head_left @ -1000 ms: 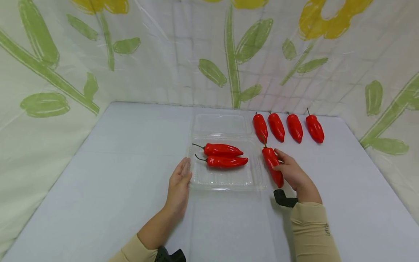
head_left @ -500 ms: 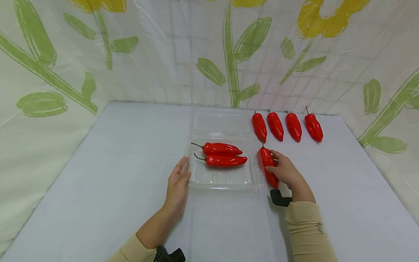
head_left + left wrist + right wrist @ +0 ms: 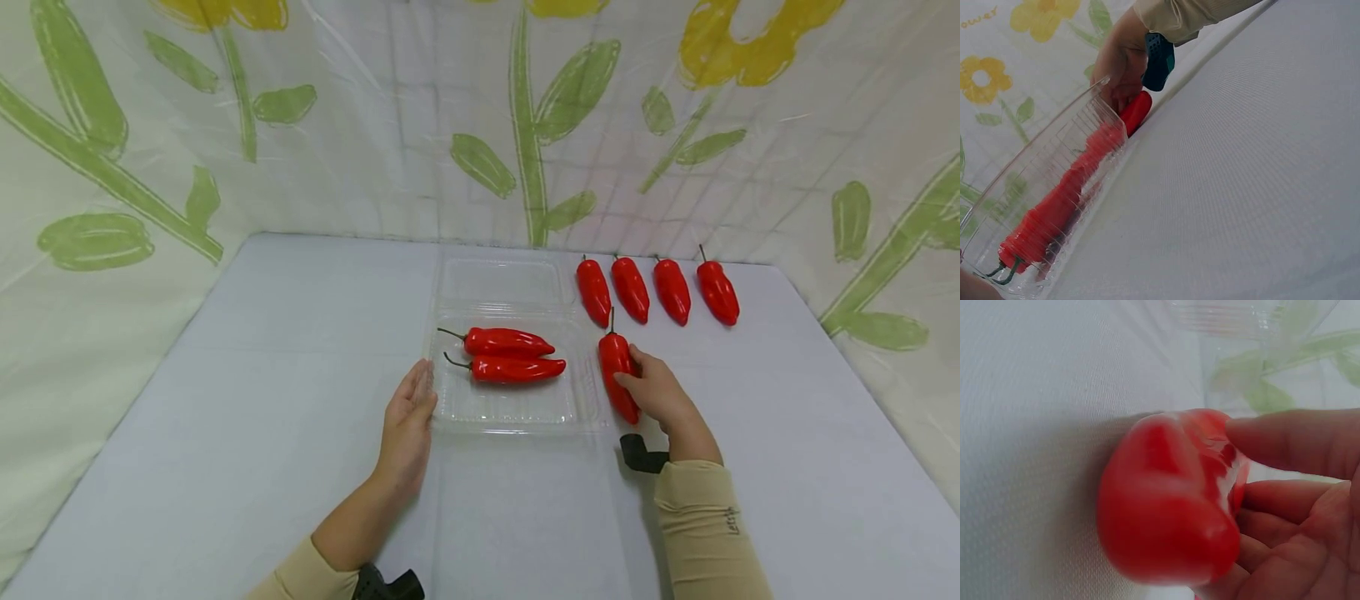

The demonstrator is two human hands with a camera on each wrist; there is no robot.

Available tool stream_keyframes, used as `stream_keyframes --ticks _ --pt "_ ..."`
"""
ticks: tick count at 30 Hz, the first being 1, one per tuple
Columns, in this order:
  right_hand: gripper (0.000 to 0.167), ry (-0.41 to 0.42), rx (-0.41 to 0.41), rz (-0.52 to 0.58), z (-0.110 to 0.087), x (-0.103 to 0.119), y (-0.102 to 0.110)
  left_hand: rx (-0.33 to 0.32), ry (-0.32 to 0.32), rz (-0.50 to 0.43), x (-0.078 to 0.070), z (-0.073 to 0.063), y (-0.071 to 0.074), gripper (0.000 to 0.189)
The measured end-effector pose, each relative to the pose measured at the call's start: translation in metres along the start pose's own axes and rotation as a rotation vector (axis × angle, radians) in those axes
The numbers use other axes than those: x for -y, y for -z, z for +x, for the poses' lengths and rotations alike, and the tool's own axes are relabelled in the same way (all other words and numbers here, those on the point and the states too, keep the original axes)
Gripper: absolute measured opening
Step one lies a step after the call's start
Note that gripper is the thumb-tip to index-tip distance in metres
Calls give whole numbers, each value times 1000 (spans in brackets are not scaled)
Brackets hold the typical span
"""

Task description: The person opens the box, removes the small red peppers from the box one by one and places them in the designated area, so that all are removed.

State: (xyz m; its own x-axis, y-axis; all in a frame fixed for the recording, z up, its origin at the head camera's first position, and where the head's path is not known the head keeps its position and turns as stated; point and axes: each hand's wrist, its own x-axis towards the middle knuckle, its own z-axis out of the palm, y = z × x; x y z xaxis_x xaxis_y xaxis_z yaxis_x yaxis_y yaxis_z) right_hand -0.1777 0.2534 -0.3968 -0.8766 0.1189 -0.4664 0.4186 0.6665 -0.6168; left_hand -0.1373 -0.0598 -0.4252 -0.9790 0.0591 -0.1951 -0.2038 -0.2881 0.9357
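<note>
A clear plastic clamshell box (image 3: 517,408) lies with its lid folded back, and two red peppers (image 3: 517,369) lie side by side in its base, stems to the left. My left hand (image 3: 408,425) rests against the box's left wall, fingers extended along it; only a bit of this hand shows in the left wrist view. Just right of the box, my right hand (image 3: 663,396) holds another red pepper (image 3: 617,377) between thumb and fingers, stem pointing away. In the right wrist view that pepper (image 3: 1166,506) is close to the tabletop, its blunt tip nearest.
Several more red peppers (image 3: 671,290) lie in a row at the back right of the white table (image 3: 300,400). Behind the table hangs a pale sheet (image 3: 337,167) with painted flowers.
The right hand with its pepper has shifted slightly left, then the pepper's stem has swung up and a little right. The left hand and the box have stayed nearly where they were.
</note>
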Motion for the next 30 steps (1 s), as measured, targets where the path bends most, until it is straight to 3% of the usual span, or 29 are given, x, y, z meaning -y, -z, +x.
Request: stream_keyframes --ticks 17,30 --pt "84 -6 -27 24 2 2 0 -3 2 1 1 0 1 53" --pt "89 13 -35 -29 -1 5 0 -7 -3 8 0 -1 1 52"
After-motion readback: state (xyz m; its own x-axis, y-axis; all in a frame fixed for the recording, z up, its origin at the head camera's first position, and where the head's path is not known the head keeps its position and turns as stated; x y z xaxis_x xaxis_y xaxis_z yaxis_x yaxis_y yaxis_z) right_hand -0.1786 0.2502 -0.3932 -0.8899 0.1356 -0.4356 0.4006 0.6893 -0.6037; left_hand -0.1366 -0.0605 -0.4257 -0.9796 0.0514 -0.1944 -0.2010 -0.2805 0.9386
